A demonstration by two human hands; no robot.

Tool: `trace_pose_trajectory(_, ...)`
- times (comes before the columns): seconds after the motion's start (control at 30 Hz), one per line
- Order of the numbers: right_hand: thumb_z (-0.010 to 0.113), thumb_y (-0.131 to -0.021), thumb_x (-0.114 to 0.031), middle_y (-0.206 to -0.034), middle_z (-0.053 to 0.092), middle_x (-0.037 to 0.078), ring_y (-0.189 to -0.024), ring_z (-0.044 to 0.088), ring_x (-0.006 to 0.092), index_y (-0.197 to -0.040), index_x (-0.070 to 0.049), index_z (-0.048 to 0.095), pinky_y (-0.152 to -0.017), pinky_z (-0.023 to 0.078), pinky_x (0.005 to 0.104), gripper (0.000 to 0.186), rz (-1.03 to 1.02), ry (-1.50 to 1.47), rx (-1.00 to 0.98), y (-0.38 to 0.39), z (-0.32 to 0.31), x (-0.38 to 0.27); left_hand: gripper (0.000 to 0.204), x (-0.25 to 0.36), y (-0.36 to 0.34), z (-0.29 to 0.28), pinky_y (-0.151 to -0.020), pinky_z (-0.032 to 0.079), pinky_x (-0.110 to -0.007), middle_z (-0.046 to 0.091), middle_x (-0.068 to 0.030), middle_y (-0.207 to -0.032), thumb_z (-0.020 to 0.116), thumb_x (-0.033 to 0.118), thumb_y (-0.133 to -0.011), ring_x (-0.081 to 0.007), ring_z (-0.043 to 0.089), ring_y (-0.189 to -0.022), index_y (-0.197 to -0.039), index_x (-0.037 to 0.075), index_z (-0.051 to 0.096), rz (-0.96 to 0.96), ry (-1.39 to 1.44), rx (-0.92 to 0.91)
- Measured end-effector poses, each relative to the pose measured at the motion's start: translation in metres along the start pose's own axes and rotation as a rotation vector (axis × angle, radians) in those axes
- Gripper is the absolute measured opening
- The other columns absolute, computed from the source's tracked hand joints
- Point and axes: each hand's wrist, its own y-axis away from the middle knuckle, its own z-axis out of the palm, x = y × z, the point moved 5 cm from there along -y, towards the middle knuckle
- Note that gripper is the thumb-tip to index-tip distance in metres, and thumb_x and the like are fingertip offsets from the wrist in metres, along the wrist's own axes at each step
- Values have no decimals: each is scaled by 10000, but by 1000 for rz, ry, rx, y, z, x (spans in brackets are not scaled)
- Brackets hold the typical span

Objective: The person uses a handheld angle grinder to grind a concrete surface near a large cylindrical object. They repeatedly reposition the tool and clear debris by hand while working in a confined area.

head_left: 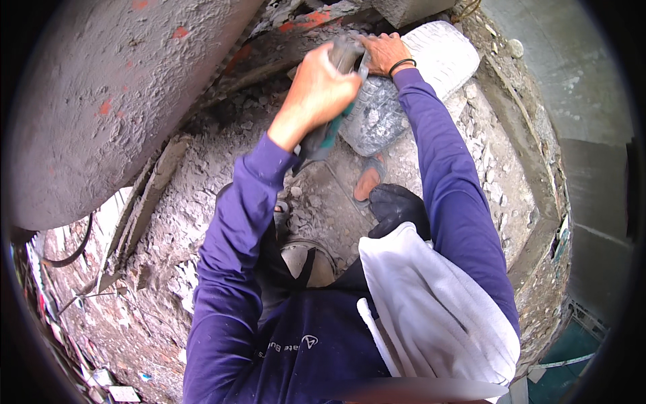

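My left hand [319,84] is closed around a dark grey and teal tool [331,131], partly blurred. It looks like a hand-held power tool, but its exact kind is unclear. Just right of its upper end, my right hand [383,54] has its fingers curled down, with a black band at the wrist. What those fingers grip is hidden. Under my right wrist lies a clear, dusty plastic container [377,121] with a ribbed surface. Beyond it sits a white, ribbed, block-like container [444,57], partly behind my right hand and forearm.
A large rough grey cylinder [121,101] with red specks fills the upper left. Broken rubble [202,175] covers the ground around my feet, with a plank-like piece [145,209] leaning at left. A white cloth [437,303] hangs before me. A raised edge [531,155] runs along the right.
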Motion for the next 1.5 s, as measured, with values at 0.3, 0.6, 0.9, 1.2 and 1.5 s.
trace_pose_trajectory(0.3, 778, -711, -794, -1453, 646, 103, -1372, 557, 323, -1582, -268, 476, -1104, 390, 522, 1062, -16, -62, -53, 5, -5, -5, 219, -38, 62, -19, -714, 521, -339, 667, -82, -877, 697, 112, -809, -180, 623, -737, -983, -6, 635, -25, 94, 85)
trace_pose_trajectory(0.6, 906, -747, -305, -1442, 652, 23, -1330, 590, 313, -1573, -308, 471, -1118, 401, 523, 934, 196, -104, -19, 7, 4, -57, 496, -67, 75, -18, -608, 495, -271, 683, -42, -819, 873, 417, -883, -58, 608, -733, -1019, -24, 692, -504, 288, -233)
trace_pose_trajectory(0.9, 843, -677, -330, -1278, 728, 85, -1300, 602, 347, -1370, -185, 661, -1134, 399, 496, 731, 112, -202, 221, 10, -2, -58, 149, -35, 46, -36, -526, 439, -293, 626, -3, -718, 756, 136, -898, -88, 551, -565, -953, 20, 681, -282, 125, -102)
trace_pose_trajectory(1.2, 829, -782, -392, -1479, 598, 177, -1470, 480, 366, -1466, -96, 546, -1256, 284, 572, 797, -44, -663, 427, 63, -24, -86, 366, 44, 117, -48, -865, 560, -385, 755, -200, -976, 748, 109, -868, -290, 758, -925, -1199, -20, 660, -230, -75, -198)
trace_pose_trajectory(1.5, 718, -903, -335, -1473, 630, 112, -1478, 497, 306, -1438, -80, 576, -1258, 277, 556, 609, 91, -585, 525, 114, -39, -108, 471, 61, 146, -58, -829, 582, -416, 746, -267, -926, 779, 122, -803, -420, 758, -916, -1221, -58, 660, -184, -203, -327)
